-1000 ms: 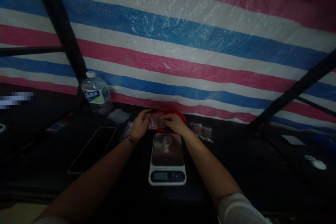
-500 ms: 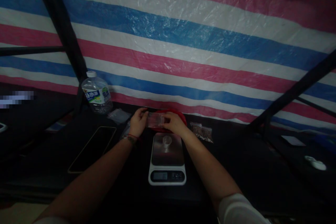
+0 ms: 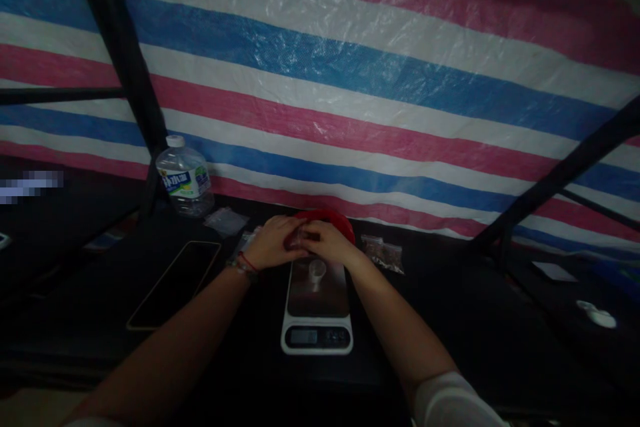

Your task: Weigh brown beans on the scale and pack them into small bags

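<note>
A small clear plastic bag [image 3: 296, 238] is between my two hands, mostly covered by fingers. My left hand [image 3: 274, 241] is closed on its left side, the fingers stretched across toward the right hand. From the other side, my right hand [image 3: 327, 241] pinches the bag with its fingertips. Behind them lies a red dish [image 3: 346, 227], partly hidden. Just below my hands stands a white kitchen scale [image 3: 317, 340] with a small clear cup [image 3: 317, 271] on its metal plate. The scale's display is too dim to read.
Filled little bags [image 3: 384, 255] lie right of the dish. Flat clear bags [image 3: 226, 221], a large plastic bottle [image 3: 184, 177] and a phone [image 3: 175, 285] are on the left. Dark frame bars [image 3: 120, 60] and a striped plastic sheet [image 3: 320, 93] rise behind. A white mouse-shaped object [image 3: 597, 314] sits far right.
My left hand has moved right and over the bag, close against my right hand. The bag, stretched between the hands before, is now largely covered. The scale and cup have stayed put.
</note>
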`<state>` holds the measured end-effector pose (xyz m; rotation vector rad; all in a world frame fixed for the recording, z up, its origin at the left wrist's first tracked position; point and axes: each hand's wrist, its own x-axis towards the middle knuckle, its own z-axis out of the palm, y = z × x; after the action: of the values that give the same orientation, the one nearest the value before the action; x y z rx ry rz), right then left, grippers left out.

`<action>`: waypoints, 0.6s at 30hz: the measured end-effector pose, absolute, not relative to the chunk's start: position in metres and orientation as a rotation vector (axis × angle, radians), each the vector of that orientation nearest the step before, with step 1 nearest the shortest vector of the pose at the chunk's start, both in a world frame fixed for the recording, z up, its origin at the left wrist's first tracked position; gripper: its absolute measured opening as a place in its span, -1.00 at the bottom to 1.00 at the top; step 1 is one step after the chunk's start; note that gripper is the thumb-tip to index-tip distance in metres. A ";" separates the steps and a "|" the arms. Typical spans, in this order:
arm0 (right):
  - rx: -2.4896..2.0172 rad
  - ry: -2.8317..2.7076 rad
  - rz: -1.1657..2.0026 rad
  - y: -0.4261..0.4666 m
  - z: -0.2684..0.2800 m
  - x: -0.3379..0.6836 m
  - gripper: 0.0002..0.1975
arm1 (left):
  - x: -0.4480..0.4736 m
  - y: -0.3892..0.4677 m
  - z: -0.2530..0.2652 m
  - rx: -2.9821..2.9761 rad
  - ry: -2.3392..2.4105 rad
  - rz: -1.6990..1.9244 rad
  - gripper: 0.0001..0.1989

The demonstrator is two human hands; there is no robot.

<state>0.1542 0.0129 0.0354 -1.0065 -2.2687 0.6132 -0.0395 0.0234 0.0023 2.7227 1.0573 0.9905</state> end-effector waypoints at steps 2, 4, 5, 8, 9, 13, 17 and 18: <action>-0.967 -2.209 0.607 0.015 0.038 0.160 -0.84 | -0.043 0.025 0.007 2.693 1.086 0.972 -0.38; -1.025 -2.070 0.603 0.019 0.040 0.169 -0.80 | -0.050 0.027 0.013 2.672 1.178 0.919 -0.46; -1.072 -2.002 0.615 0.021 0.040 0.173 -0.77 | -0.054 0.028 0.015 2.667 1.238 0.854 -0.49; -1.174 -1.962 0.673 0.025 0.039 0.183 -0.71 | -0.068 0.032 0.019 2.669 1.329 0.516 -0.45; -1.189 -1.999 0.684 0.025 0.037 0.184 -0.69 | -0.073 0.033 0.018 2.669 1.311 0.407 -0.39; -1.296 -2.224 0.702 0.024 0.030 0.180 -0.62 | -0.078 0.031 0.016 2.673 1.189 0.363 -0.25; -1.505 -2.412 0.691 0.022 0.028 0.180 -0.52 | -0.061 0.028 0.015 2.659 1.106 0.662 -0.57; -1.539 -2.423 0.660 0.022 0.029 0.181 -0.51 | -0.055 0.028 0.014 2.656 1.073 0.710 -0.64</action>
<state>0.1812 0.0223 0.0287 -1.5386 -2.4226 0.6602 -0.0555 0.0276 0.0140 2.6556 1.0730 0.7098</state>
